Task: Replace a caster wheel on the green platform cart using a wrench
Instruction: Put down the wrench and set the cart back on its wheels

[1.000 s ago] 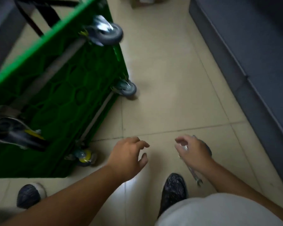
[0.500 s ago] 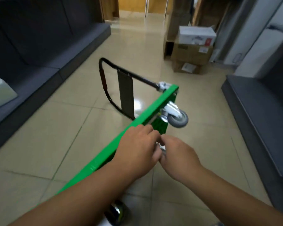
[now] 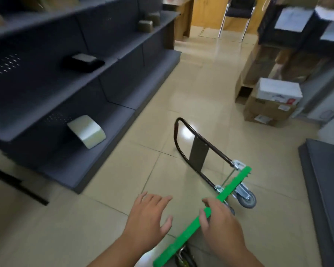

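Head view: the green platform cart point(image 3: 183, 236) stands on edge on the tiled floor point(image 3: 104, 209), a grey caster wheel point(image 3: 248, 200) at its far end. The right hand point(image 3: 222, 226) grips the upper rim, fingers curled over it; the left hand point(image 3: 147, 218) hovers beside, fingers spread wide, holding nothing

Beige tiled floor point(image 3: 191, 105), grey shelving point(image 3: 108, 78), stacked cartons point(image 3: 270, 110).
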`<state>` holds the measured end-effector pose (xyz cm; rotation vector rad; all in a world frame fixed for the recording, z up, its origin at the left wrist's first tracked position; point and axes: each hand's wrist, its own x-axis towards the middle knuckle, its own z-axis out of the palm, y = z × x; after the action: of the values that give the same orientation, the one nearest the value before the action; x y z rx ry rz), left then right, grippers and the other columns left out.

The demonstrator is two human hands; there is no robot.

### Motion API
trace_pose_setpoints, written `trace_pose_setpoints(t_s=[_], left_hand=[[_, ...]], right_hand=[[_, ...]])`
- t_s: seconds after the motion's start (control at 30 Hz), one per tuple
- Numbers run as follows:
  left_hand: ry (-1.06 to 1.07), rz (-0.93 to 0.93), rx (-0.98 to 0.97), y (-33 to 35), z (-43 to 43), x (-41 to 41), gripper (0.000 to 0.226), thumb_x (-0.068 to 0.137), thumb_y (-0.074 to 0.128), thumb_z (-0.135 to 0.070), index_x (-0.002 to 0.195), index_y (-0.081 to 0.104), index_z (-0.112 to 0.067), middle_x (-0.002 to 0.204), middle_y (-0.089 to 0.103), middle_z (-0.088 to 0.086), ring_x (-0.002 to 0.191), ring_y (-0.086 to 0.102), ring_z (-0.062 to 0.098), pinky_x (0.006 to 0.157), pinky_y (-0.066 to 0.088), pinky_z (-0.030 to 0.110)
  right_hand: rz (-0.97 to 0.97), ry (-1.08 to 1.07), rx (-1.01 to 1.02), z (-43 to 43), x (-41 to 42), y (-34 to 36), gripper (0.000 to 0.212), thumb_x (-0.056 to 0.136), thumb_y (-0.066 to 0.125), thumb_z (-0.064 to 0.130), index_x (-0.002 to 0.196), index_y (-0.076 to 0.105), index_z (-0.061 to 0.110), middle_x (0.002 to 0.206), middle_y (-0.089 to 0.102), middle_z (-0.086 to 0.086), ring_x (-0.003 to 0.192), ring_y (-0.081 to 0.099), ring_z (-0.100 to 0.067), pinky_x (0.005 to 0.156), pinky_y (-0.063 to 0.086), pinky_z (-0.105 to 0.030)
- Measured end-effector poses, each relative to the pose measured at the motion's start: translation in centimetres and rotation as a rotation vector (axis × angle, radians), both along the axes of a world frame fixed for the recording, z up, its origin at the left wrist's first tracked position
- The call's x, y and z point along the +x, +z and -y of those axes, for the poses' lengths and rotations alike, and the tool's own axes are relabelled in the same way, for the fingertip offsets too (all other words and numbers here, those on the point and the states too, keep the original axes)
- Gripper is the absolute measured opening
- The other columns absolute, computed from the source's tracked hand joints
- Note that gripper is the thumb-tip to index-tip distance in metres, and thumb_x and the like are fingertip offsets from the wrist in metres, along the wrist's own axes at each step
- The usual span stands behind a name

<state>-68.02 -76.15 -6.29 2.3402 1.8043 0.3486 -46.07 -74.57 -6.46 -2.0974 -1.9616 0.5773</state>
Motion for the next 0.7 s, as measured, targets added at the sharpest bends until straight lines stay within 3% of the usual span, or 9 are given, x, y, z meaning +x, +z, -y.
trace_pose_setpoints(t_s=[0.1, 0.23, 0.37, 0.5, 0.63, 0.7], left_hand=[[0.003, 0.011, 0.011, 6.8, 0.7, -6.8, 0.050, 0.067, 0.084, -0.045, 0.113, 0.078, -0.026, 0.089, 0.071, -0.011, 0.084, 0.071, 0.015, 0.094, 0.039, 0.031], [-0.037, -0.050, 0.066, 12.1, -0.2, -15.2, 0.049, 0.065, 0.082, -0.047, 0.110, 0.079, -0.028, 0.086, 0.069, -0.012, 0.081, 0.069, 0.013, 0.087, 0.040, 0.026], [-0.013, -0.053, 0.008, 15.5, -2.3, -21.1, 0.047, 0.066, 0.083, -0.048, 0.110, 0.078, -0.032, 0.087, 0.068, -0.016, 0.080, 0.068, 0.010, 0.078, 0.055, 0.022], [-0.019, -0.002, 0.022, 16.3, -6.4, -25.0, 0.046, 0.091, 0.065, -0.042, 0.134, 0.067, -0.027, 0.112, 0.069, -0.010, 0.105, 0.065, 0.015, 0.101, 0.049, 0.031], [-0.081, -0.065, 0.044, 16.0, -11.8, -25.8, 0.045, 0.089, 0.066, -0.042, 0.131, 0.069, -0.029, 0.106, 0.069, -0.011, 0.099, 0.066, 0.014, 0.097, 0.051, 0.031], [-0.146, -0.077, 0.023, 15.3, -15.2, -25.6, 0.049, 0.096, 0.054, -0.044, 0.143, 0.060, -0.029, 0.118, 0.066, -0.010, 0.111, 0.062, 0.016, 0.105, 0.044, 0.031]], right_hand=[[0.061, 0.016, -0.025, 0.1, -5.4, 6.9, 0.034, 0.096, 0.064, 0.032, 0.129, 0.063, 0.024, 0.124, 0.066, 0.004, 0.119, 0.061, -0.019, 0.098, 0.047, -0.034], [0.028, -0.041, 0.031, -2.2, -12.5, 12.2, 0.031, 0.097, 0.061, 0.032, 0.127, 0.062, 0.024, 0.124, 0.066, 0.005, 0.117, 0.060, -0.018, 0.096, 0.048, -0.034], [0.055, -0.011, 0.046, -4.4, -17.8, 14.3, 0.031, 0.099, 0.056, 0.039, 0.129, 0.058, 0.030, 0.124, 0.063, 0.011, 0.117, 0.059, -0.011, 0.095, 0.049, -0.032], [0.040, -0.029, 0.026, -7.1, -20.8, 14.1, 0.032, 0.099, 0.055, 0.039, 0.129, 0.057, 0.028, 0.122, 0.062, 0.012, 0.115, 0.058, -0.010, 0.093, 0.051, -0.032], [0.063, -0.072, 0.023, -11.0, -21.7, 13.6, 0.032, 0.100, 0.052, 0.042, 0.131, 0.055, 0.031, 0.122, 0.060, 0.013, 0.112, 0.058, -0.008, 0.085, 0.048, -0.025], [0.065, -0.096, 0.015, -13.7, -21.9, 12.9, 0.033, 0.100, 0.052, 0.041, 0.131, 0.055, 0.030, 0.122, 0.061, 0.012, 0.111, 0.058, -0.009, 0.083, 0.047, -0.025]])
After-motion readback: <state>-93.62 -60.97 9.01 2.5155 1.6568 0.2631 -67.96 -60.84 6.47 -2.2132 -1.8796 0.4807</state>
